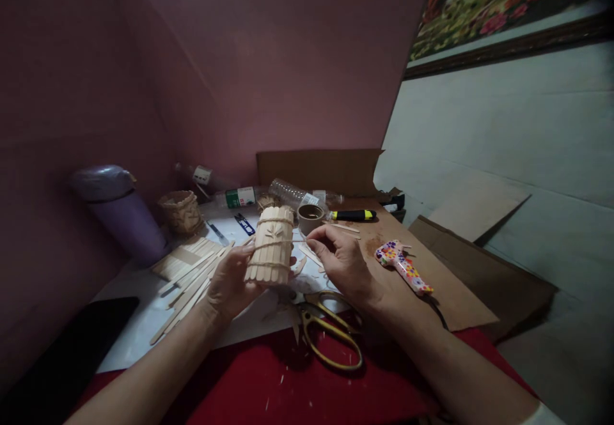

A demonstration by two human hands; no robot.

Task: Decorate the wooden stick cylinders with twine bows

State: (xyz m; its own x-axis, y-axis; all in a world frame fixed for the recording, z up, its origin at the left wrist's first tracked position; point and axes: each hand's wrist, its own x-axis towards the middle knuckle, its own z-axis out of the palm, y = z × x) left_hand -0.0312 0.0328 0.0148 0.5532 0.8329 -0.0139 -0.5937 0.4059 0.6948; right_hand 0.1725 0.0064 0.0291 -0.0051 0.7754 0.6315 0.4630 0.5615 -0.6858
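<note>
My left hand (234, 279) is wrapped round a small barrel-shaped holder (271, 265) made of upright popsicle sticks. Twine bands circle it near the top and bottom, and small leaf-like wood pieces decorate its front. A thin strand of twine (298, 240) runs from the holder's middle to my right hand (346, 260), pinched between thumb and fingertips. Below the holder lie large scissors (330, 342) with gold-coloured handles. Loose popsicle sticks (194, 287) are piled beside my left hand. A brown cup (311, 216) stands just behind my right fingers.
A floral-patterned glue gun (403, 268) lies on cardboard (446, 297) at right. Behind are a black-and-yellow utility knife (354, 215) and clear plastic bottles (292, 190). At left stand a purple tumbler (127, 220) and a woven-looking pot (181, 213). Red cloth (249, 386) covers the front.
</note>
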